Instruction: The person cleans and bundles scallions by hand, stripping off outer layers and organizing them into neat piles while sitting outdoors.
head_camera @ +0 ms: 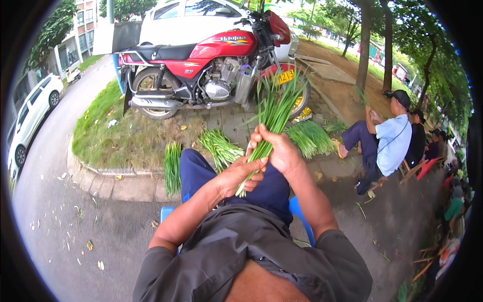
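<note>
Both my hands grip one bunch of green garlic chives (277, 120) above my lap. My left hand (241, 175) closes around the pale stem ends at the bottom. Higher up, my right hand (277, 147) wraps the stems, and the loose leaves fan out beyond it. A neat bundle of chives (173, 168) lies across the kerb to the left of my knees. Another pile of chives (220, 147) rests on the paving just past my legs. Farther right, a wide heap of chives (311, 137) lies near the motorcycle's front wheel.
A red motorcycle (222, 49) stands ahead on the paving, with a white car (188, 17) behind it. At the right sits a person in a light blue shirt (394, 139) holding chives, with others beyond. I sit on a blue plastic seat (302, 217) beside a stone kerb (124, 188).
</note>
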